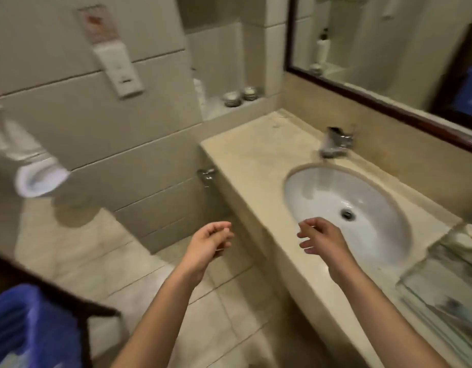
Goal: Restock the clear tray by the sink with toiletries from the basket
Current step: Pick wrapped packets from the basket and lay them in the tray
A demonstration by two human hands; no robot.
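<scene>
**Vanity counter and ledge: what sits where**

I see a beige stone counter (256, 160) running along the mirrored wall. An oval white basin (322, 197) is sunk into it, with a chrome tap (336, 144) standing on the counter just behind the basin's far rim. On the counter's right end, beside the basin, lies the clear tray (415, 278). I note small pale round things (466, 241) at its far end, too blurred to tell if they are in it or beside it.

Beyond the counter's far end, a tiled ledge (216, 110) carries two small round jars (231, 99), side by side, and a white bottle (199, 88) to their left.
</scene>
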